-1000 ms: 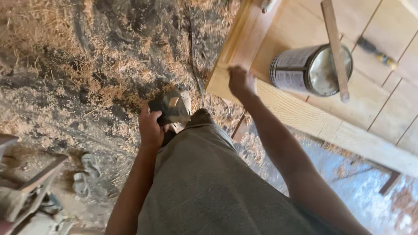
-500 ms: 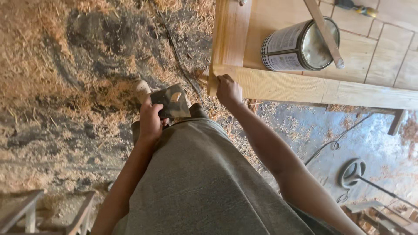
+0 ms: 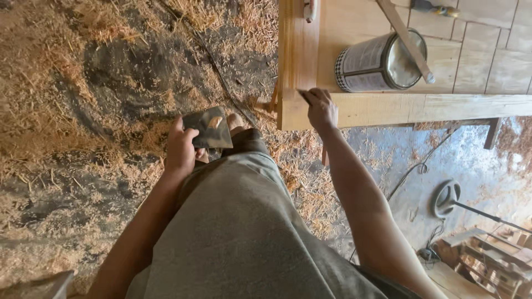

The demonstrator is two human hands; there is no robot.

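Sawdust and pale, stringy wood shavings cover the dark, rough floor [image 3: 83, 111] in loose drifts, thickest to the left of and beyond the left hand [image 3: 180, 148]. That hand is closed around a small flat dark slab [image 3: 209, 128], roughly square with worn edges and a tan smear of paste on its upper face; the thumb lies along its near edge and the piece tilts slightly. Just right of it, the toe of a dark shoe [image 3: 246, 139] shows above a broad grey-green garment [image 3: 249, 232] of coarse woven cloth. Further right, the right hand [image 3: 321, 108] is curled shut on a thin, blade-like tool [image 3: 303, 93] whose tip touches the corner of a smooth, light wooden frame [image 3: 299, 55] with straight square-cut rails. Beyond this hand, on the panelled top, a cylindrical metal tin [image 3: 379, 62] lies on its side, shiny at its round end, with a flat wooden stick [image 3: 404, 36] slanting across it. A small tool with a dark and yellow handle [image 3: 435, 8] lies further away at the upper edge. Below and to the right of the right forearm, a thin cable [image 3: 415, 166] trails over dusty grey floor toward a round dark disc [image 3: 446, 196] on a rod.
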